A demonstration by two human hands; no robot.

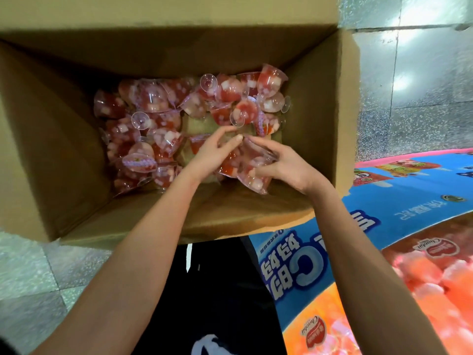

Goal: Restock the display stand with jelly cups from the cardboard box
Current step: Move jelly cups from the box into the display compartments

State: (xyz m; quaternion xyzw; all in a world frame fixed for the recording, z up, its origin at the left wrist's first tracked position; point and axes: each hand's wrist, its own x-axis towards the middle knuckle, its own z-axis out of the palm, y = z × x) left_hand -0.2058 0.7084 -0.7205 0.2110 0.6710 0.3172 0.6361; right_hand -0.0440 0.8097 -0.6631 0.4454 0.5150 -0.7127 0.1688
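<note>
Evidently the restocking is midway, as far as the head view shows. The cardboard box (316,119) sits open on a speckled, glossy tiled floor (414,80). Its jelly cups (158,116) are down to a loose single layer, with bare brown bottom showing between them. That suggests much has been taken out, though a good number remain to move. The display stand (384,208) lies just beside the box at the right. Its bin already looks heaped with pinkish-orange cups, but that corner is too blurred to judge how full it is.

The right hand (286,167) is curled round a bunch of cups (252,166) low inside the box, near the right wall. The left hand (212,152) bends its fingers over the same bunch from the other side; whether it pinches a cup or only steadies it, I cannot tell.

The cups are clear, thin, goblet-shaped plastic with round flat feet — red jelly inside, flecked with white cubes. The box is matte corrugated board, and the stand's panel is slick printed blue.
</note>
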